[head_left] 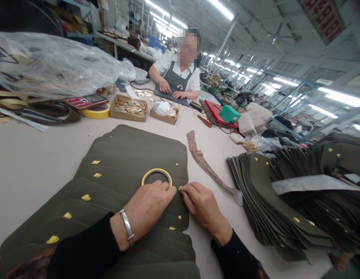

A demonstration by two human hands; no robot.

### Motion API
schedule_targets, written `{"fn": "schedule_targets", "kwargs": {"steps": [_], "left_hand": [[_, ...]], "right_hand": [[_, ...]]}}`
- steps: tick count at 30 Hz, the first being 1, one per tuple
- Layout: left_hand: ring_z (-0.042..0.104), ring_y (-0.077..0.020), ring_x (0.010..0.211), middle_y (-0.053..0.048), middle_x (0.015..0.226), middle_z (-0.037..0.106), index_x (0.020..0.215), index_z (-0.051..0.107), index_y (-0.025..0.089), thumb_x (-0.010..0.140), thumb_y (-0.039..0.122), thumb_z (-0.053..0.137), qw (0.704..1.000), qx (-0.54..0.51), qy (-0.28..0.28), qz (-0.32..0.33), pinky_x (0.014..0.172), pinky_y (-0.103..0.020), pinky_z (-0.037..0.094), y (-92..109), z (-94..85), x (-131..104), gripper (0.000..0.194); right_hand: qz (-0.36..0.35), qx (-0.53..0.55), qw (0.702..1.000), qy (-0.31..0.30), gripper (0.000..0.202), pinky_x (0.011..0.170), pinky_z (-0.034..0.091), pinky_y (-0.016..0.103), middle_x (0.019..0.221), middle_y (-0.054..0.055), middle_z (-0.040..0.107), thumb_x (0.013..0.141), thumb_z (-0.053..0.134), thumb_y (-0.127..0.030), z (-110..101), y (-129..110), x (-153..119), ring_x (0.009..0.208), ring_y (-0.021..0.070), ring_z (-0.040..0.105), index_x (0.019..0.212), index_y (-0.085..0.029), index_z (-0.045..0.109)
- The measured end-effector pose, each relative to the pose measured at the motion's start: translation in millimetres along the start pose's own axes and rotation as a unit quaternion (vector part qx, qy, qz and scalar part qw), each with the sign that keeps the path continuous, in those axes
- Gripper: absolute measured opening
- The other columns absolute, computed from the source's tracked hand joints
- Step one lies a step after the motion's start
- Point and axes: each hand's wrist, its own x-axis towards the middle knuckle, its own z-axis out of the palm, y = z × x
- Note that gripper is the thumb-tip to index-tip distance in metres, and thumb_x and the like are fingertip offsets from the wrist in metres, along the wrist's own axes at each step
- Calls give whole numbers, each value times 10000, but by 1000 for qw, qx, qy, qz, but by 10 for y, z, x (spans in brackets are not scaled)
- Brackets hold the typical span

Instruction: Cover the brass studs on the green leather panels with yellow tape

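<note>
My left hand (146,207), with a silver bangle on the wrist, is closed on the near side of a roll of yellow tape (157,170). My right hand (201,205) pinches a small piece of yellow tape (180,188) at the right edge of the dark olive panels (139,145). These panels lie overlapped in a spread stack under both hands. Bits of yellow tape (86,197) stick to them on the left, with more near the right edge. Beyond my fingers, a small gold-coloured stud (177,164) shows on a panel.
Fanned dark panels (255,193) stand at the right, beside a brown strip (205,159). Boxes of gold-coloured metal parts (129,106) and another tape roll (97,112) sit at the back. Across the table, a person in an apron (177,77) works with both hands.
</note>
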Motion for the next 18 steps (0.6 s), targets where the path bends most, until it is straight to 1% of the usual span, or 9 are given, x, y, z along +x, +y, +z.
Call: {"fn": "schedule_targets", "kwargs": {"steps": [1,3,7,9,11,12,15,17,18], "left_hand": [[574,-217,775,-37,861,624,893,553,200,894,68,436,1000,-1,6,0,657,-321,497,-22,2,1,177],[572,-205,768,-34,850,621,893,551,204,910,91,425,1000,4,21,-10,648,-303,484,-86,-10,7,170],[573,-207,825,-53,854,626,900,555,193,919,116,414,994,50,50,-77,662,-285,466,-253,-85,33,162],[578,-210,823,-59,842,632,903,560,188,914,116,414,991,66,50,-104,656,-286,462,-313,-121,46,163],[586,-210,800,-58,819,636,905,562,188,909,109,408,990,71,42,-114,638,-285,457,-340,-144,52,174],[590,-210,796,-57,816,639,908,563,189,906,102,404,990,72,38,-116,632,-283,457,-343,-151,51,181],[602,-208,803,-53,820,649,916,568,193,890,83,410,990,72,33,-119,630,-276,469,-342,-152,39,194],[616,-195,825,-47,838,659,936,580,200,893,89,419,992,52,46,-101,667,-267,492,-345,-136,26,200],[627,-185,846,-44,860,668,963,586,206,905,101,417,994,32,60,-82,701,-261,505,-345,-124,19,207]], "right_hand": [[6,-15,1000,-13,185,757,484,309,862,95,669,933,484,-155,7,-11,21,814,208,626,926,-162,668],[56,-11,998,-22,171,723,479,293,837,82,682,909,515,-143,32,-31,79,775,200,633,906,-164,685],[196,78,977,-15,122,631,449,252,749,30,713,853,596,-189,80,-42,177,674,167,641,821,-192,714],[234,106,966,-4,126,599,432,247,685,19,701,840,611,-225,83,-43,188,631,162,631,779,-191,716],[241,126,962,0,134,594,425,243,662,15,693,833,612,-225,63,-59,170,623,158,628,754,-186,713],[234,137,963,-10,134,592,423,239,664,13,693,832,611,-218,43,-75,153,622,154,627,749,-185,712],[201,159,964,-76,124,569,410,227,664,6,697,819,622,-195,-40,-137,86,608,144,622,745,-188,720],[183,170,961,-117,127,552,402,224,654,1,696,813,624,-181,-96,-170,50,596,141,614,738,-191,726],[178,178,961,-117,136,556,407,224,655,0,696,814,619,-172,-116,-181,41,601,142,614,736,-192,728]]}}
